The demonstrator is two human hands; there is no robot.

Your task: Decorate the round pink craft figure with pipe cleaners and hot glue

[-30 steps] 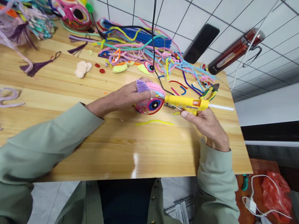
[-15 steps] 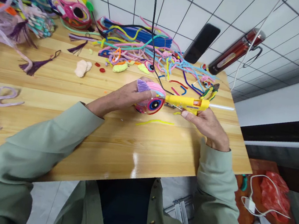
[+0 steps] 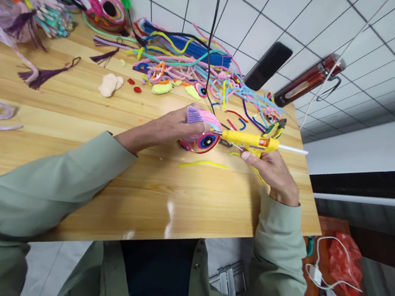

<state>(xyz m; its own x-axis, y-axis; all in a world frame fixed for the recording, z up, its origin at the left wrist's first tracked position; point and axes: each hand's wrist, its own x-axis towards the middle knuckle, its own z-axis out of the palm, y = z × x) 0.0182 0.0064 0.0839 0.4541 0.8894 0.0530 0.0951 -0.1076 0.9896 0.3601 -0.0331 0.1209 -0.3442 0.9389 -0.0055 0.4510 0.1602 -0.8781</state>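
Note:
My left hand point(image 3: 174, 127) is closed round a pink fish-like craft piece point(image 3: 201, 144) with a purple pipe-cleaner fin and a large ringed eye. In my right hand point(image 3: 271, 170) is a yellow hot glue gun point(image 3: 248, 140), a clear glue stick point(image 3: 292, 150) jutting from its back end. The gun's metal nozzle points left and meets the upper edge of the craft piece near my left thumb; whether it touches cannot be made out. A yellow pipe-cleaner strip point(image 3: 204, 163) lies on the table just below the piece.
Behind my hands lie many loose pipe cleaners point(image 3: 186, 70), a phone point(image 3: 269, 66) and a red thermos point(image 3: 309, 81) by the tiled wall. Pliers point(image 3: 277, 127) rest at right. A finished-looking fish point(image 3: 99, 2) stands at back left. A black cord point(image 3: 212, 32) hangs down behind the work.
The view has shifted slightly. My left hand still holds the craft piece, and the glue gun's nozzle stays at its upper edge with little visible movement.

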